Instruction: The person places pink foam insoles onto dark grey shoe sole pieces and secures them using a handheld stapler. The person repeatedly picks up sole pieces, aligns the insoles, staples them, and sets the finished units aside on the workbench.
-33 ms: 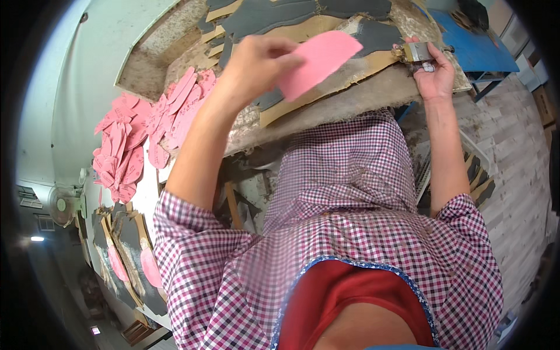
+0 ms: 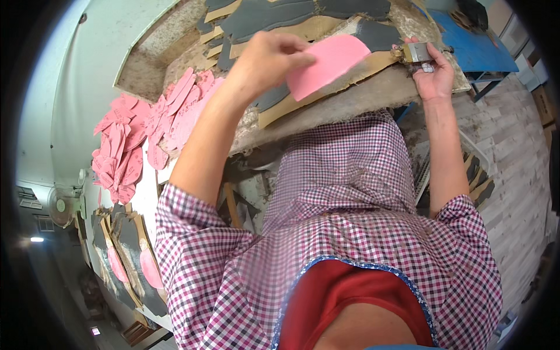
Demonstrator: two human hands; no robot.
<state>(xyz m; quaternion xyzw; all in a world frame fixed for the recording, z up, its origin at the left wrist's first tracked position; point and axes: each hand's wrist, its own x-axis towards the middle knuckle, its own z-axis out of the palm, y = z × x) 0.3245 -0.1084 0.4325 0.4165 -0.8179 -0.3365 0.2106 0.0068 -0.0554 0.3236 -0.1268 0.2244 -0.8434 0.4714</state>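
Note:
My left hand [image 2: 268,58] is raised over the workbench [image 2: 350,102] and pinches a pink sole-shaped piece [image 2: 329,64] by one end. At the bench's right end, my right hand [image 2: 434,73] is closed around a small brush with a metal ferrule [image 2: 415,52], its head resting on the bench top. Dark grey sole pieces [image 2: 291,17] and tan board pieces [image 2: 326,87] lie on the bench beneath and beyond the pink piece.
A heap of several pink sole pieces [image 2: 146,134] covers a white surface to the left. A blue table [image 2: 478,46] stands at the upper right. Boards carrying grey and pink soles [image 2: 131,256] lean at the lower left, near a fan [image 2: 58,204].

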